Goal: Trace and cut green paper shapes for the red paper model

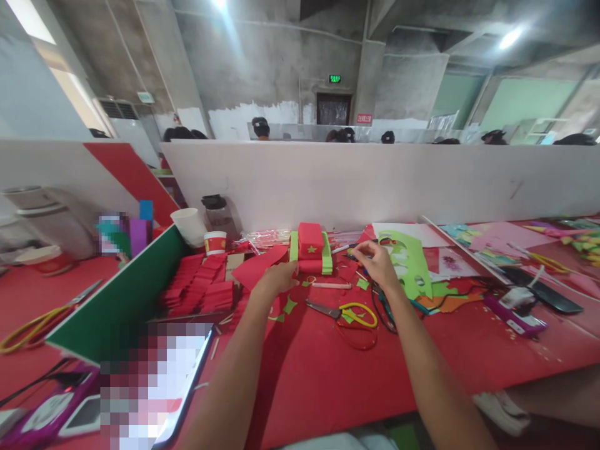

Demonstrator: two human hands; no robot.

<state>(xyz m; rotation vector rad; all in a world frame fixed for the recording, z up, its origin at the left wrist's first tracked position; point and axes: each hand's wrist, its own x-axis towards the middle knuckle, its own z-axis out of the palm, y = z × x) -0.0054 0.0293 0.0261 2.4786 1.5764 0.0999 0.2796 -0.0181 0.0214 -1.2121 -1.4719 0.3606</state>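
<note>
So the left hand is right at the lower left edge of the red paper model, the boxy one with a star on the front and green strips down both sides, sitting mid-counter; can't tell if its fingers are actually gripping it. The right hand hangs just right of it, fingertips bent inward, and I can't make out whether they're closed on anything. Nearer the wearer there's a pink pen, then yellow-handled scissors. Further out: cut-up green sheet on the right, stacked red paper pieces and a paper cup on the left.
</note>
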